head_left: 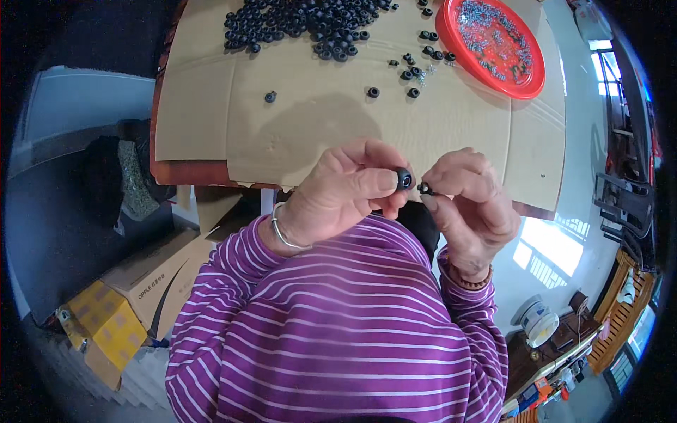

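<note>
Black cap (pixel 403 179), pinched by the left hand (pixel 349 185) at the near edge of the cardboard sheet (pixel 194 120), faces its open end toward a small dark piece (pixel 426 189), long axis roughly along that edge, clamped in the right hand (pixel 471 201).

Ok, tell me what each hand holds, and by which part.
Left hand: a round black hollow cap, by its outer side. Right hand: a small black piece, pinched at its right end; the rest is hidden.

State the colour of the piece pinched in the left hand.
The piece in the left hand is black outside, seen best in the head view.
</note>
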The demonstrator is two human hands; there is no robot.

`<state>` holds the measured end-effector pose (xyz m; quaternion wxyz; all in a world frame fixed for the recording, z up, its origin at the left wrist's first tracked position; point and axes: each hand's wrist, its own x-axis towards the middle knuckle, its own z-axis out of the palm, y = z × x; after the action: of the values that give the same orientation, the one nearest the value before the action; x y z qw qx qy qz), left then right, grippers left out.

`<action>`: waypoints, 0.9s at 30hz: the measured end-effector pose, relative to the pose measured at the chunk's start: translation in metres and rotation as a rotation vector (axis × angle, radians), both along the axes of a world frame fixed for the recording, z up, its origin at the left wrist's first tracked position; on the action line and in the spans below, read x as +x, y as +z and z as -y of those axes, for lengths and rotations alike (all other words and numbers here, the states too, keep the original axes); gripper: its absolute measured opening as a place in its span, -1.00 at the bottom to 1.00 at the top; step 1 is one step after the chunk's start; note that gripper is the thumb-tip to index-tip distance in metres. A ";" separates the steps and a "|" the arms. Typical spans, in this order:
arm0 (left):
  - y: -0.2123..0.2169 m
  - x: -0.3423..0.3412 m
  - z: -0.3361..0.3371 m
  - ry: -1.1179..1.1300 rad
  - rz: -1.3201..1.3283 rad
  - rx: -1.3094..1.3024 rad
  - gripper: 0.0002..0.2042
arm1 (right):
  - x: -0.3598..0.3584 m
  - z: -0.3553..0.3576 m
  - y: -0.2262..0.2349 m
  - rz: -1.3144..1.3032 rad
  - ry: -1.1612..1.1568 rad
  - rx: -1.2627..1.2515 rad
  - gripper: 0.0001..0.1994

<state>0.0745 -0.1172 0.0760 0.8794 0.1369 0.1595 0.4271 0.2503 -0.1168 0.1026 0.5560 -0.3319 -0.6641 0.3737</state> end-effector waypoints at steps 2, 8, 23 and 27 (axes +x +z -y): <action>-0.002 -0.001 0.002 0.007 -0.010 -0.014 -0.84 | -0.004 0.002 -0.001 0.047 -0.047 0.063 -0.76; -0.004 -0.005 0.007 0.017 -0.071 0.051 -0.83 | -0.009 0.006 -0.006 0.120 -0.078 0.140 -0.75; -0.011 -0.031 0.000 -0.014 -0.437 0.238 -0.80 | -0.009 -0.007 -0.021 0.120 0.252 -0.086 -0.83; 0.014 -0.054 0.006 -0.301 -0.507 0.100 -0.60 | -0.024 0.007 -0.001 0.211 0.433 -0.389 -0.84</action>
<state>0.0208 -0.1232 0.0896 0.8571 0.3044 0.3308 0.2515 0.2261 -0.1238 0.1013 0.3172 -0.3199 -0.6894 0.5672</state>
